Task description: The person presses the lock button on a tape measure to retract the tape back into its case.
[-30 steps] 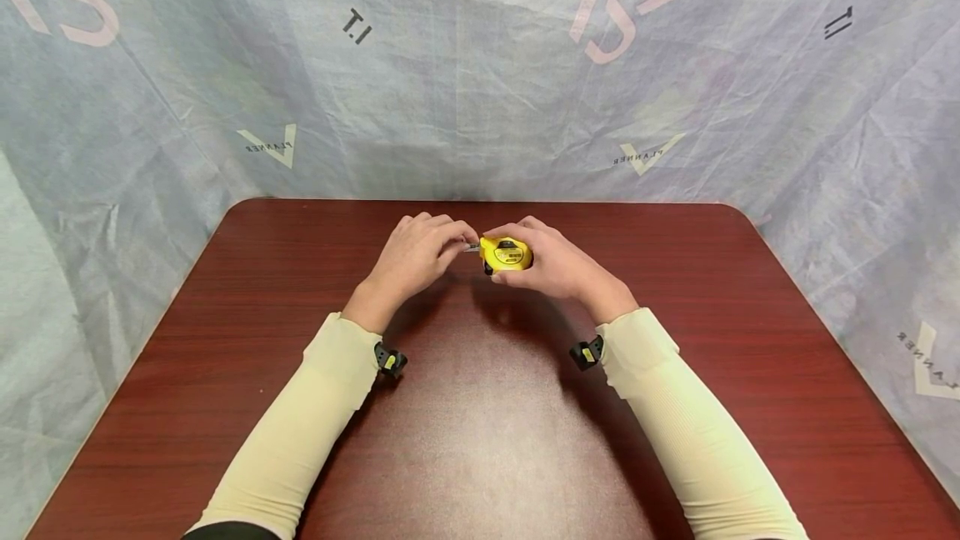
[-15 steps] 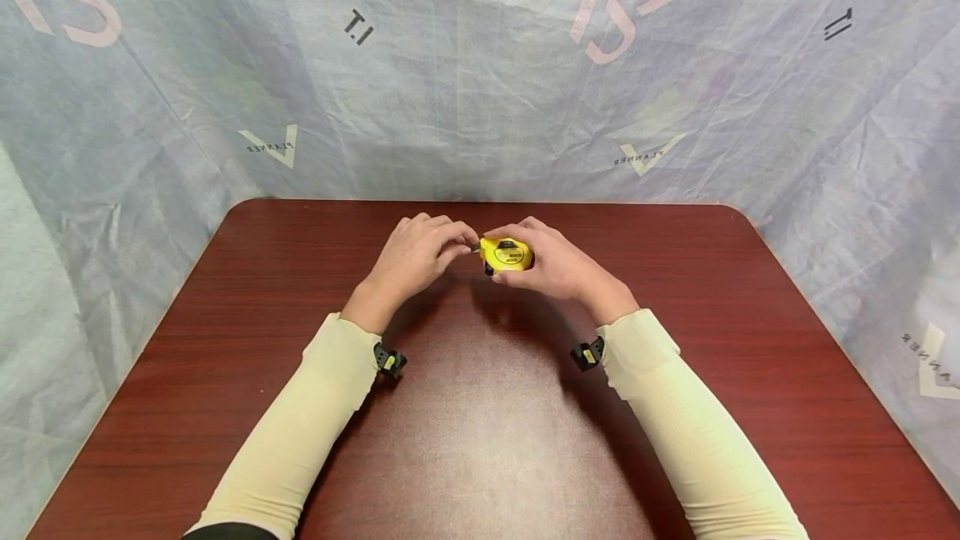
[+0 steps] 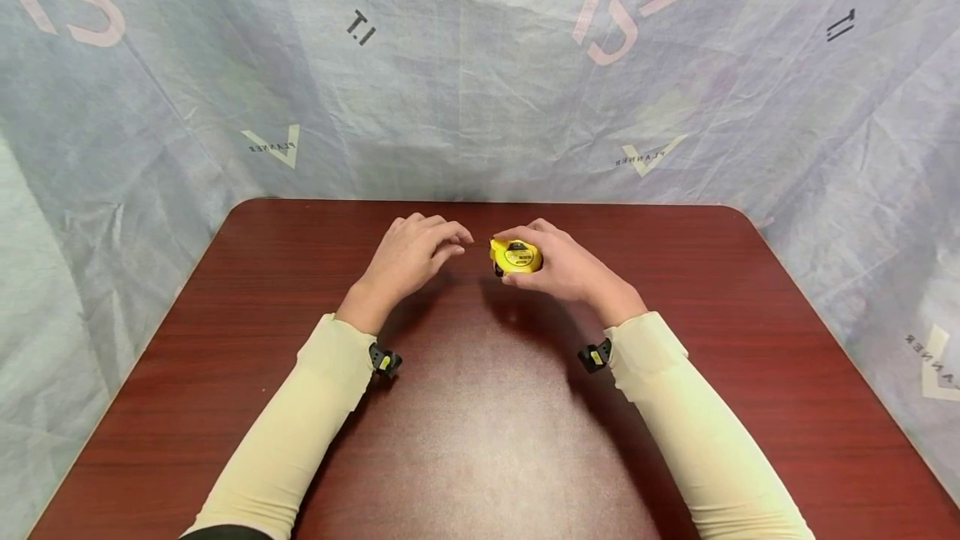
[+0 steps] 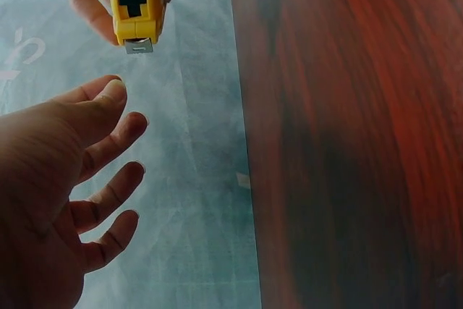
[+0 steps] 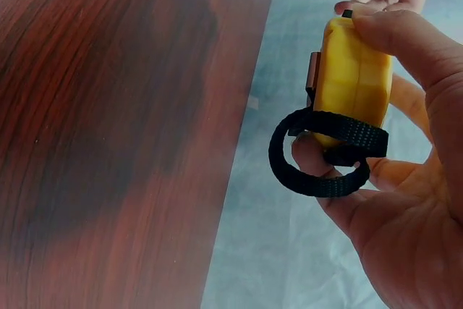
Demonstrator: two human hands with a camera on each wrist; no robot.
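Note:
A yellow tape measure is held above the table by my right hand, thumb and fingers wrapped about its case. In the right wrist view its black wrist strap loops below the yellow case. The left wrist view shows the metal hook of the blade right at the mouth of the case. My left hand is just left of the tape measure, apart from it, with relaxed, slightly bent fingers and nothing between them.
A dark red wood-grain table lies under both hands. Pale printed fabric hangs behind its far edge and along both sides. Each wrist wears a small black camera, such as the left one.
The short stretch of blade has gone back into the case. My left hand has let go of its end and drawn slightly left; the right hand and tape measure have shifted slightly right.

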